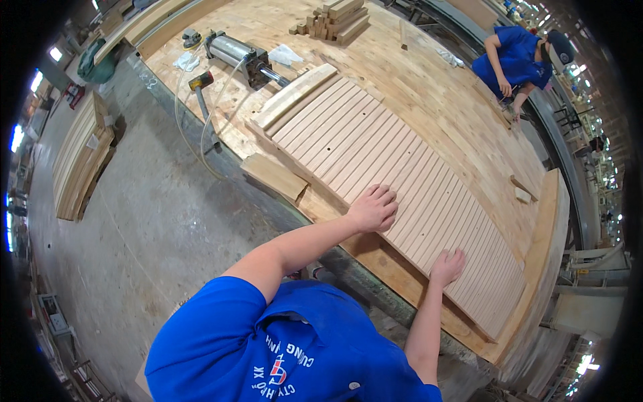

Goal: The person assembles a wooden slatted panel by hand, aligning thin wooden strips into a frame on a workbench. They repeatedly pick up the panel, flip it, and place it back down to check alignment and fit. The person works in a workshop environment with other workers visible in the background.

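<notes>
A stack of boards (80,161) sits on a concrete floor (167,194) at far left, while a mallet (200,82) lies on the wooden table (469,110) beside a metal cylinder (231,52), whose rod points toward a bar (298,97) along the left end of a slatted panel (402,167). The panel lies on the table, directly under and beyond the worker's fingers, its long axis slanting from upper left to lower right, the slats running across it. The left hand (375,209) is nearer the panel's middle, its fingers close together over the near edge; the right hand (447,268), closer to the right end, rests at the same edge with fingertips on the slats. Whether either clamps the edge cannot be told. At upper right, a co-worker (512,60) in blue bends over the table's far side. The count: one panel with five visible dark holes, two hands on it, one bar, one mallet, one cylinder, one stack, one co-worker and, at top, one pile of blocks (335,21), too jumbled to number singly.
</notes>
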Motion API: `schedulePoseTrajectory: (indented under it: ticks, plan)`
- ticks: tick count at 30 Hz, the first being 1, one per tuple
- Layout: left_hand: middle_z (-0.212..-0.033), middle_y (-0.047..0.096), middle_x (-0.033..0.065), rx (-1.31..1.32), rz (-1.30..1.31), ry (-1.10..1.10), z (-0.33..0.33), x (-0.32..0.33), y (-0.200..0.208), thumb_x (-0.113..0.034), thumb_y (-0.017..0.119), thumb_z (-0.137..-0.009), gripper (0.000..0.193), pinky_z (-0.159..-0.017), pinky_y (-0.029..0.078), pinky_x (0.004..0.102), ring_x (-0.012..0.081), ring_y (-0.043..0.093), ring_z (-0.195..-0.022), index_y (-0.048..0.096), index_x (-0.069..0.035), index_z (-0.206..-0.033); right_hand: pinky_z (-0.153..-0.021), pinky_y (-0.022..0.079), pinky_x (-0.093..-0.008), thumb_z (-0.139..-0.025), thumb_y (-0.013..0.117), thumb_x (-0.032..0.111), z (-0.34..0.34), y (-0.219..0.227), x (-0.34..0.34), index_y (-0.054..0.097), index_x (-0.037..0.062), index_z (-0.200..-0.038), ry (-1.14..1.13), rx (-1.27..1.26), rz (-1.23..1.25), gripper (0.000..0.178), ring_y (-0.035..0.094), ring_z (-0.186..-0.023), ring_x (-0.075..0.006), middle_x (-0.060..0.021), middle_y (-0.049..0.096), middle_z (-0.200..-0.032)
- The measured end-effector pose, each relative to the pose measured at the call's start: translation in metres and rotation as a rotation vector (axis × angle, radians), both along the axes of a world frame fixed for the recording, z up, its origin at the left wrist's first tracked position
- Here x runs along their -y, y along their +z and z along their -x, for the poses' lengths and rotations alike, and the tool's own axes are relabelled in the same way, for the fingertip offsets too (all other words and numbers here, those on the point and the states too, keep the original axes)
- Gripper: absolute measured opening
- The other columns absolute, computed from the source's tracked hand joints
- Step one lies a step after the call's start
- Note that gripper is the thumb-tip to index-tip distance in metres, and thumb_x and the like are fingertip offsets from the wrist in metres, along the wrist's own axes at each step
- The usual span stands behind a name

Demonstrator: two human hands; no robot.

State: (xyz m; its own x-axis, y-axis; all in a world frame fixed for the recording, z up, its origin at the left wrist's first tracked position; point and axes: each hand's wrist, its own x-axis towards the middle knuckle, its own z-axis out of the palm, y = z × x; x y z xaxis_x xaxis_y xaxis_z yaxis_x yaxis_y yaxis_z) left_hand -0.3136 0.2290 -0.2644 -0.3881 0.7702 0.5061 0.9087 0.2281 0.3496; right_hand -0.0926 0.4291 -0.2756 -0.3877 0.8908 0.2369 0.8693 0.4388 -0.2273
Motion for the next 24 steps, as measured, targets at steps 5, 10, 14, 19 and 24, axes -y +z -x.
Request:
schedulePoseTrajectory:
  ticks: [5,10,14,19,24]
  plan:
    - [-0.112,0.052,0.0120,-0.027,-0.026,-0.012,-0.002,0.003,-0.003,-0.030,0.055,-0.079,0.027,-0.099,0.033,0.0441,0.0317,0.045,-0.113,0.056,-0.008,-0.096,-0.109,0.020,-0.0433,-0.090,0.047,0.036,0.008,0.003,0.007,0.045,0.0062,-0.129,-0.071,0.011,-0.016,0.049,0.031,-0.132,-0.0264,-0.0103,0.039,-0.141]
    - [-0.107,0.052,0.0115,-0.045,0.021,-0.019,-0.001,0.007,-0.004,-0.033,0.052,-0.079,0.027,-0.097,0.032,0.0433,0.0295,0.044,-0.109,0.055,-0.008,-0.090,-0.109,0.020,-0.0430,-0.091,0.046,0.036,0.015,0.014,0.018,0.045,0.0071,-0.130,-0.089,0.037,0.007,0.048,0.030,-0.133,-0.0264,-0.0104,0.039,-0.141]
    - [-0.106,0.052,0.0110,-0.039,0.017,-0.024,-0.002,0.007,-0.004,-0.036,0.052,-0.078,0.029,-0.096,0.032,0.0420,0.0286,0.044,-0.106,0.056,-0.009,-0.088,-0.109,0.021,-0.0435,-0.091,0.046,0.035,0.015,0.018,0.020,0.045,0.0062,-0.129,-0.085,0.043,0.023,0.049,0.030,-0.133,-0.0264,-0.0118,0.039,-0.140]
    - [-0.108,0.052,0.0099,-0.017,-0.002,-0.058,0.000,0.013,-0.005,-0.038,0.053,-0.080,0.031,-0.096,0.032,0.0424,0.0281,0.044,-0.108,0.057,-0.009,-0.090,-0.108,0.021,-0.0438,-0.090,0.047,0.035,0.016,0.017,0.020,0.046,0.0067,-0.129,-0.076,0.028,0.024,0.048,0.031,-0.133,-0.0262,-0.0117,0.040,-0.140]
    - [-0.102,0.056,0.0085,0.188,-0.201,-0.186,-0.013,0.049,0.004,-0.033,0.060,-0.083,0.026,-0.090,0.038,0.0399,0.0264,0.051,-0.101,0.060,-0.008,-0.091,-0.109,0.020,-0.0439,-0.089,0.048,0.035,0.010,0.009,0.013,0.046,0.0082,-0.128,-0.049,0.014,0.003,0.047,0.032,-0.132,-0.0257,-0.0114,0.040,-0.140]
